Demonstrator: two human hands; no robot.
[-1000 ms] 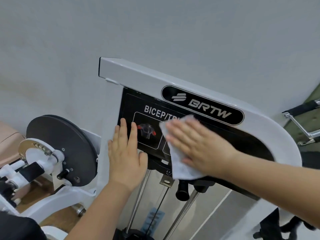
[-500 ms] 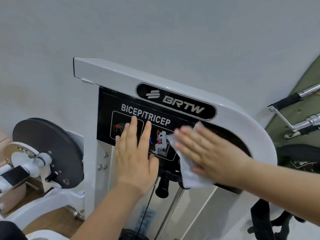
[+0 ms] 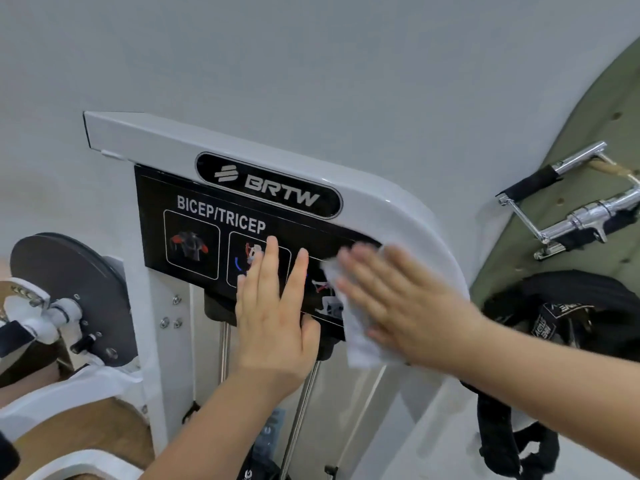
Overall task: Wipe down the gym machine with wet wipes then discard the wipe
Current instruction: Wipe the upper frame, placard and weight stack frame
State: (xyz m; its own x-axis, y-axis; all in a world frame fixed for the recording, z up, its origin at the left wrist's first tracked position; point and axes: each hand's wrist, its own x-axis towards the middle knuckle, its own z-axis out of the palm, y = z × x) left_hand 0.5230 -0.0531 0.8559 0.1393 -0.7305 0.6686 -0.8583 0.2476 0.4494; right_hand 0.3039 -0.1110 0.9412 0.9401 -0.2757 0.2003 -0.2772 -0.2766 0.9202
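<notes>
The gym machine [image 3: 398, 216] is a white frame with a black BICEP/TRICEP panel [image 3: 194, 223] under a BRTW badge. My left hand [image 3: 273, 317] lies flat on the panel's lower middle, fingers straight and pointing up. My right hand [image 3: 401, 306] presses a white wet wipe [image 3: 356, 337] flat against the right end of the panel, near the frame's curved corner. The fingers are straight and blurred by motion. The wipe's lower part hangs below the panel; most of the wipe is hidden under the hand.
A black round disc [image 3: 69, 292] with white fittings sits left of the frame. Chrome cable handles [image 3: 568, 209] hang on a green pegboard at the right, with black straps [image 3: 561, 320] below them. Steel guide rods [image 3: 301, 410] run down under the panel.
My right hand has swept the wipe rightward across the panel toward the frame's curved corner. My left hand has shifted right along the panel too, uncovering the leftmost pictogram.
</notes>
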